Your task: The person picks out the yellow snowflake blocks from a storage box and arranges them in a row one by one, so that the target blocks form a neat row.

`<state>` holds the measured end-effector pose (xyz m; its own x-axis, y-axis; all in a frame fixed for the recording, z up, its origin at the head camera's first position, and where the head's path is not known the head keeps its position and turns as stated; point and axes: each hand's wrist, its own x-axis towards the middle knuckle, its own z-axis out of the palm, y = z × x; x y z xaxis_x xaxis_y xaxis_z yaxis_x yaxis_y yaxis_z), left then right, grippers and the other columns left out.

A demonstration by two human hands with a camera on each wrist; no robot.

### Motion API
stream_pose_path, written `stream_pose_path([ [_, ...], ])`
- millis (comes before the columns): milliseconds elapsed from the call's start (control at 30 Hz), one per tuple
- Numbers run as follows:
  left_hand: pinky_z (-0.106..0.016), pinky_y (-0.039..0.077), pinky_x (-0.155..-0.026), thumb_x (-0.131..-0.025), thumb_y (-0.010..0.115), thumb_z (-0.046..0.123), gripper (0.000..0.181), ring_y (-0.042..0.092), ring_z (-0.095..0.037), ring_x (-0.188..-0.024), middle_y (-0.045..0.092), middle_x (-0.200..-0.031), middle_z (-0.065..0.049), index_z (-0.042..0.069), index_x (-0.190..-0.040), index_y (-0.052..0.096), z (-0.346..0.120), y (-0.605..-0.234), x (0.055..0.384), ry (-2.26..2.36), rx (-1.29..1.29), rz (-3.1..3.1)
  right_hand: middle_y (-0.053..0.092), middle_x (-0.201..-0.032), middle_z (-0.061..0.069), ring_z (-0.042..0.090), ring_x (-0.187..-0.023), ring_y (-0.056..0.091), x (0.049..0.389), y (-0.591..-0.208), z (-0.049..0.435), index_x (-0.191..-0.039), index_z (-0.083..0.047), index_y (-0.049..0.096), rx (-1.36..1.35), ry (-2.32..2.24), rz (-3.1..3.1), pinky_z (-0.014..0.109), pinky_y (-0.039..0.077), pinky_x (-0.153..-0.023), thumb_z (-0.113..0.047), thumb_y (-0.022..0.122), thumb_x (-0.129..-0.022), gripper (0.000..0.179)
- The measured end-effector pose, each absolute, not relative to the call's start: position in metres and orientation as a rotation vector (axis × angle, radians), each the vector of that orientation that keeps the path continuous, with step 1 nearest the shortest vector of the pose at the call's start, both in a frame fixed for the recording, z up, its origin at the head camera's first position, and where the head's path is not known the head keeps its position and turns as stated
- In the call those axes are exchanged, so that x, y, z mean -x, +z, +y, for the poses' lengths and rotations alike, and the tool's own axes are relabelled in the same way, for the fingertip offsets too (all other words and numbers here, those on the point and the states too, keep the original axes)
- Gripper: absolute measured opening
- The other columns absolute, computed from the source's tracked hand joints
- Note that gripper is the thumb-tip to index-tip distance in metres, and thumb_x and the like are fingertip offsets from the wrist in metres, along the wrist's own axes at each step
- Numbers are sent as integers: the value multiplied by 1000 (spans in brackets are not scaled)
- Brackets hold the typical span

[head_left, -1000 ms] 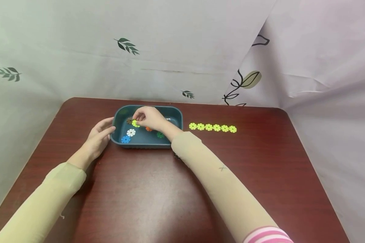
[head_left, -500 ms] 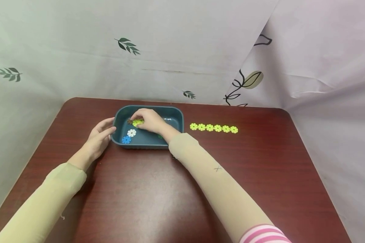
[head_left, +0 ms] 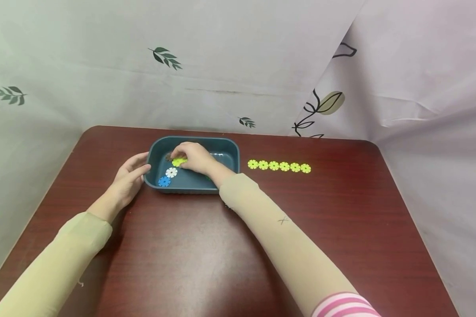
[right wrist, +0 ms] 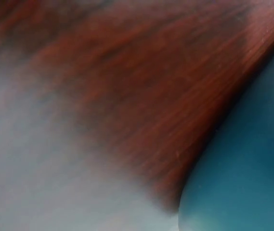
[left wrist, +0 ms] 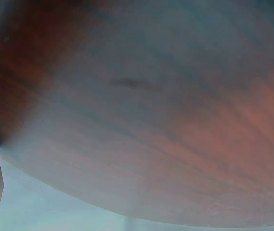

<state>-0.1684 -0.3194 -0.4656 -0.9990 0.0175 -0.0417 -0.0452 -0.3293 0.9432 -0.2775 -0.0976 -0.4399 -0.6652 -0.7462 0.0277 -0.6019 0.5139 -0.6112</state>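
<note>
In the head view, a dark blue rectangular tray (head_left: 190, 191) stands near the table's far edge. My left hand (head_left: 124, 185) holds its left rim, with the thumb tip at the edge. Reaching into the tray, my right hand (head_left: 196, 158) pinches a yellow-green notched plastic disc (head_left: 178, 162) between thumb and fingers. Beside it lie a brown disc (head_left: 168, 156), a white disc (head_left: 171, 172) and a blue disc (head_left: 164, 181). My right hand and forearm hide part of the tray floor. The blurred right wrist view shows a smooth blue surface (right wrist: 252, 163).
Right of the tray, several yellow-green discs (head_left: 274, 166) form a straight row on the reddish-brown table (head_left: 341, 211). A pale cloth with leaf prints (head_left: 206, 66) hangs behind the table and along its sides. The left wrist view is mostly blur.
My right hand has moved slightly right and down inside the tray, its fingers staying at the yellow-green discs. An orange disc seen earlier is now hidden. The left hand stays at the rim.
</note>
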Motion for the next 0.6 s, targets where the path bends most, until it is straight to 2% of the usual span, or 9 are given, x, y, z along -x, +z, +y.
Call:
stream_pose_path([
  [200, -14, 51, -95, -106, 56, -4, 33, 62, -4, -113, 72, -120, 10, 21, -124, 69, -319, -466, 169, 2530, 42, 1790, 74, -126, 4, 15, -116, 69, 278, -440, -97, -123, -11, 76, 1114, -917, 2499, 21, 53, -101, -12, 77, -99, 24],
  [467, -14, 52, -95, -106, 57, -2, 32, 61, -4, -113, 70, -122, 10, 21, -126, 67, -322, -468, 170, 2505, 50, 1820, 79, -112, 4, 11, -100, 73, 277, -440, -96, -113, -9, 80, 1066, -1064, 2432, 13, 54, -86, -14, 78, -98, 15],
  [600, -14, 51, -95, -106, 56, -2, 33, 61, -4, -114, 70, -123, 10, 21, -127, 66, -322, -469, 170, 2508, 51, 1815, 81, -108, 2, 8, -97, 73, 276, -439, -96, -108, -11, 82, 1079, -1070, 2437, 12, 53, -84, -17, 78, -99, 12],
])
